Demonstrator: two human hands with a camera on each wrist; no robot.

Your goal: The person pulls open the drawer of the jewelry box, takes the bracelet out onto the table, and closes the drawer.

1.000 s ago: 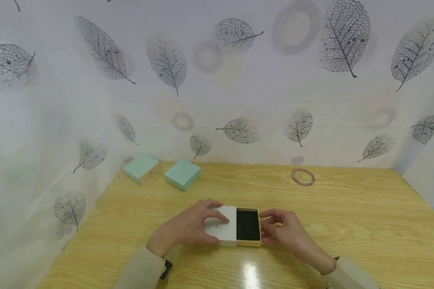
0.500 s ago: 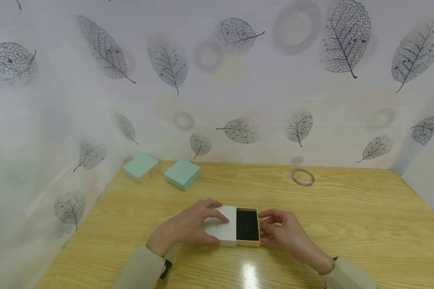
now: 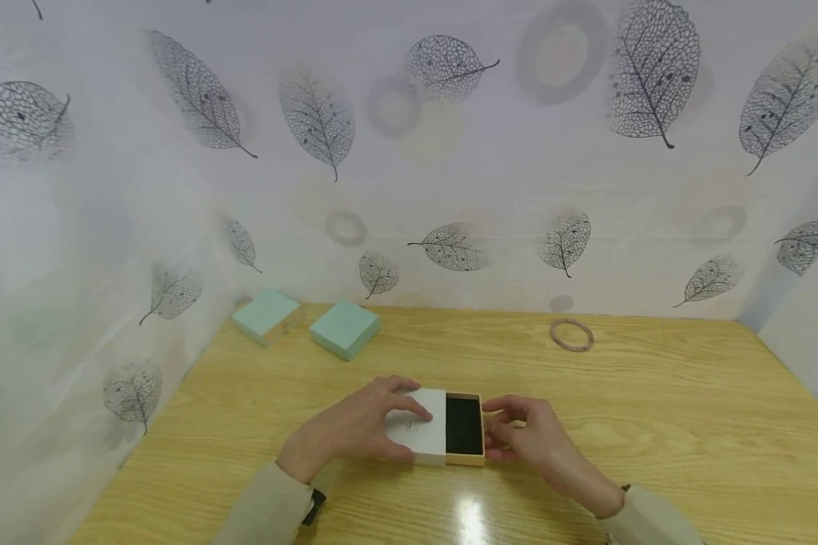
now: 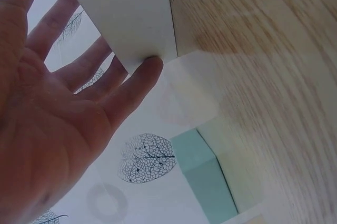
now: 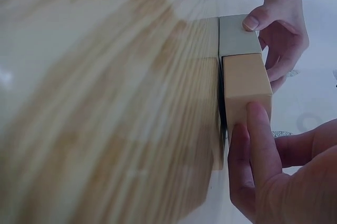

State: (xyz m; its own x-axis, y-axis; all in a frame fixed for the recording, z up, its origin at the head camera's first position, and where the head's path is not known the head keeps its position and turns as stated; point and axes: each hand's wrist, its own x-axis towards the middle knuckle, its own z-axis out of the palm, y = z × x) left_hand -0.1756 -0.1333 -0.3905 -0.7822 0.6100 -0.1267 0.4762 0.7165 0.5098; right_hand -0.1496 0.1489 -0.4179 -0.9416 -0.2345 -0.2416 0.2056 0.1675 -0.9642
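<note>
A white box sleeve (image 3: pixel 431 443) lies on the table with a tan drawer (image 3: pixel 465 459) partly out of its right end. Black lining fills the visible part of the drawer. My left hand (image 3: pixel 351 428) holds the sleeve across its width, thumb on the near side and fingers over the top and far side. In the left wrist view, a fingertip (image 4: pixel 152 65) presses the white side wall. At the drawer's outer end, the fingertips of my right hand (image 3: pixel 545 446) press on its tan end face, as the right wrist view shows; they do not wrap around it.
Two mint-green boxes stand at the back left: one box (image 3: pixel 267 314) with a tan side showing, the other box (image 3: pixel 344 327) beside it. A brownish ring (image 3: pixel 572 334) lies at the back right. Leaf-patterned curtain (image 3: pixel 477 166) rises behind the wooden table (image 3: pixel 654 409).
The drawer has slid slightly left into the sleeve, so less black lining shows. My right hand has moved left with it, while the left hand stays in place.
</note>
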